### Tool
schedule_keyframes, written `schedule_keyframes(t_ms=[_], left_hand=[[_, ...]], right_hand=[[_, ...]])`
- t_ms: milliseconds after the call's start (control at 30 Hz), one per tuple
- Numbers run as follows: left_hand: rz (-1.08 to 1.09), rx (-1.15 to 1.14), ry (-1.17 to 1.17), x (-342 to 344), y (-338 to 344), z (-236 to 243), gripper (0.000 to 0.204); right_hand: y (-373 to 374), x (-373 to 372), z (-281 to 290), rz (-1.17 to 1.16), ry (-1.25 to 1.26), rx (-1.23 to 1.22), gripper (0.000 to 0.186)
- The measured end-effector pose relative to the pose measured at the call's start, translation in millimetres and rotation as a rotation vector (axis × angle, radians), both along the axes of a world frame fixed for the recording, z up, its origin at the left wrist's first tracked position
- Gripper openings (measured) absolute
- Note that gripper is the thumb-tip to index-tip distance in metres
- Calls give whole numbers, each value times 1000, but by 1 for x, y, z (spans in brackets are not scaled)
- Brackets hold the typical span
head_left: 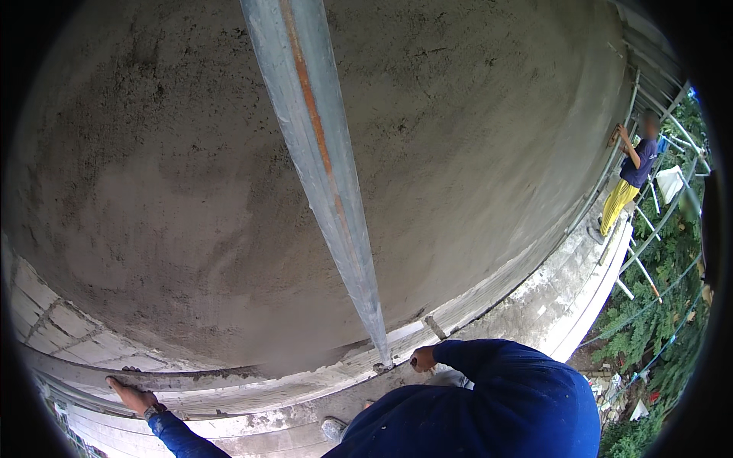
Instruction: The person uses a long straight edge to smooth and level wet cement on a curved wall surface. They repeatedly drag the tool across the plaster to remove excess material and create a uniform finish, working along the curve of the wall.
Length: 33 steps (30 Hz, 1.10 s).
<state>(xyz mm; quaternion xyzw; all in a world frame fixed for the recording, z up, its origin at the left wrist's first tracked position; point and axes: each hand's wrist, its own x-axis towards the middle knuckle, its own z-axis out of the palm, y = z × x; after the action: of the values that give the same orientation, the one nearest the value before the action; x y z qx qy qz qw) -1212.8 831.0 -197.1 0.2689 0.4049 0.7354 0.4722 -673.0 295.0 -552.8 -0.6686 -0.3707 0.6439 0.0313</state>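
Observation:
At the lower left my left hand (133, 397) is closed around the edge of a long, flat grey straightedge (191, 380), with fingertips showing over its upper side. The straightedge lies along the lower part of a wall coated in wet-looking grey mortar (191, 229). My right hand (423, 359) is closed in a fist beside the foot of a metal pole (324, 164); what it holds, if anything, is too small to make out. Blue sleeves cover both my arms.
Below the mortar runs a bare strip of pale blocks (72, 320). A narrow concrete ledge (527, 301) curves to the right. There a person (637, 164) in yellow trousers stands at the wall. Scaffold tubes (660, 237) and green trees (664, 320) lie beyond the ledge.

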Motion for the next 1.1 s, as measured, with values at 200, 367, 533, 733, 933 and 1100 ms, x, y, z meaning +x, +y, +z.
schedule_keyframes(t_ms=[200, 367, 533, 733, 933, 1100], left_hand=[[70, 34, 133, 5, 52, 10, 61], [46, 51, 116, -117, 77, 22, 64], [60, 89, 173, -173, 83, 60, 60], [129, 97, 298, -219, 45, 79, 59], [134, 42, 427, -252, 57, 65, 56], [-7, 51, 275, -206, 64, 62, 56]], right_hand=[[27, -30, 56, 4, -133, 249, 14], [56, -49, 64, 185, -125, 198, 19], [60, -68, 85, 254, -96, 244, 34], [95, -87, 93, 480, -260, 190, 66], [118, -83, 42, 310, -377, 412, 42], [172, -122, 144, 146, -510, 285, 29]])
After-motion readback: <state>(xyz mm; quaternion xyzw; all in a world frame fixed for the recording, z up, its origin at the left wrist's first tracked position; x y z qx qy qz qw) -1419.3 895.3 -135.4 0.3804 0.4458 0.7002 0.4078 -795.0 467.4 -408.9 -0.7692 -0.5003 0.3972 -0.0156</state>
